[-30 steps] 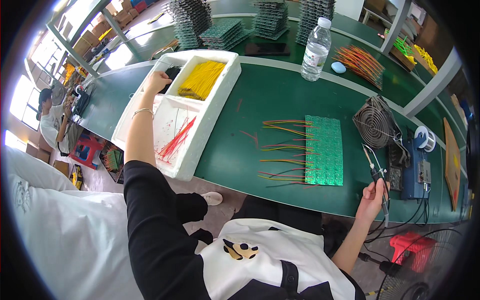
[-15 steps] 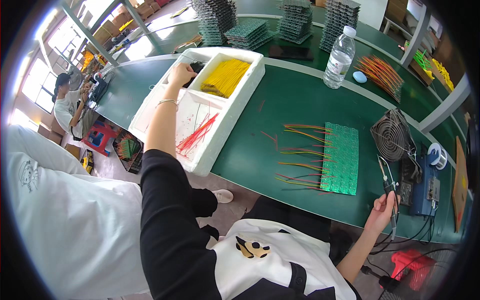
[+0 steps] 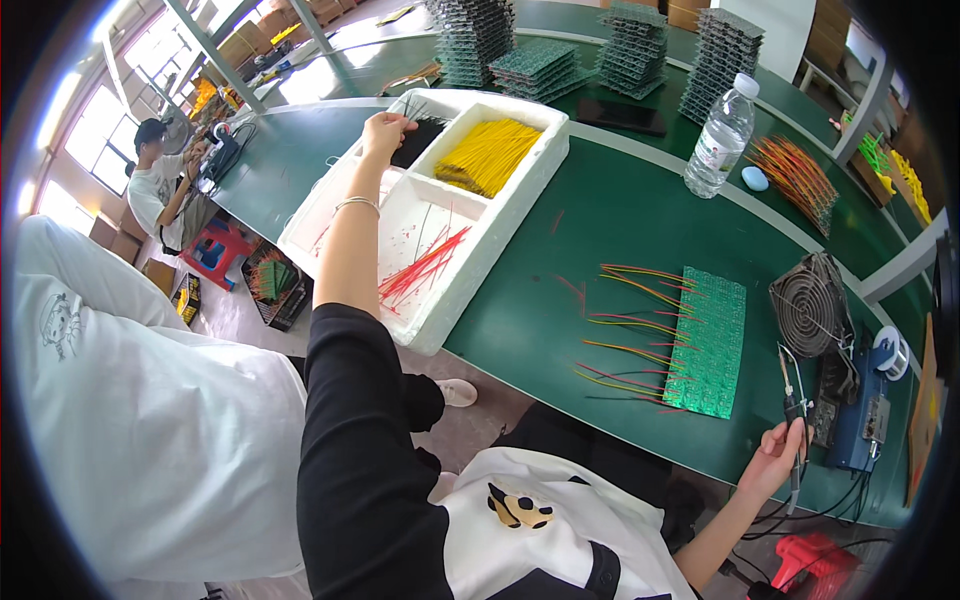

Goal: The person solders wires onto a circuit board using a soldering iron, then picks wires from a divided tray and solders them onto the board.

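My left hand [image 3: 385, 136] is above the far left compartment of a white foam box [image 3: 490, 225], fingers pinched on thin black wires. A bundle of black wires [image 3: 420, 144] lies in that compartment beside the hand. Yellow wires [image 3: 487, 157] fill the neighbouring compartment, and loose red wires [image 3: 425, 268] lie in the nearer one. My right hand [image 3: 776, 455] grips a soldering iron [image 3: 795, 408], its tip pointing up and away from me. Between the hands, a green circuit board panel [image 3: 712, 345] lies flat with red, yellow and dark wires [image 3: 635, 325] sticking out leftward.
Right of the panel stand a round-grilled fan [image 3: 806, 305], a blue soldering station [image 3: 858, 425] and a solder spool [image 3: 890, 353]. Beyond are a water bottle [image 3: 720, 140], a wired bundle [image 3: 795, 178] and stacked boards [image 3: 632, 50]. Someone in white [image 3: 150, 420] is close at my left.
My left hand has risen out of the black wires toward the box's far edge, with thin strands in its fingers. My right hand still holds the soldering iron; the view has shifted slightly.
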The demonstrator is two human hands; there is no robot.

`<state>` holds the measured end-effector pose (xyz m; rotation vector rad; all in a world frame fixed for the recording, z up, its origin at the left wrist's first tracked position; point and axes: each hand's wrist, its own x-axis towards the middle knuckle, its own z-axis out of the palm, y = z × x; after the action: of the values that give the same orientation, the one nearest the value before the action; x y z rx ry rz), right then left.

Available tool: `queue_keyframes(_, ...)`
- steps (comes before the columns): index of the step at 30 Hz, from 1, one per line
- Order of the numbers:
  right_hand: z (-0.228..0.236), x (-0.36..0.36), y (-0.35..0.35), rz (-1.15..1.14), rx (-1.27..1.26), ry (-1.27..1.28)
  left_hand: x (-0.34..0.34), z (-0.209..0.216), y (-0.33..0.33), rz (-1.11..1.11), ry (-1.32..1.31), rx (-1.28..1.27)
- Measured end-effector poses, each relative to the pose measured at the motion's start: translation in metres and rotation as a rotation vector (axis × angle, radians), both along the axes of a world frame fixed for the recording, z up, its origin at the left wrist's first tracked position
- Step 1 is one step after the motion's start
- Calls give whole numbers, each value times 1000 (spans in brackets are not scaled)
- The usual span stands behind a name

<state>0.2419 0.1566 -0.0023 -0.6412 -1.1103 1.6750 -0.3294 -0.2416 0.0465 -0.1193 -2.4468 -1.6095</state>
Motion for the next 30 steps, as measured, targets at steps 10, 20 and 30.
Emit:
queue_keyframes(10,-3,1,3,-7,6,-22,15,12,6,50,-18,222)
queue_keyframes(20,-3,2,4,11,21,-19,9,7,1,-20,61,146)
queue_keyframes(30,-1,2,2,8,32,-35,17,12,5,3,51,215)
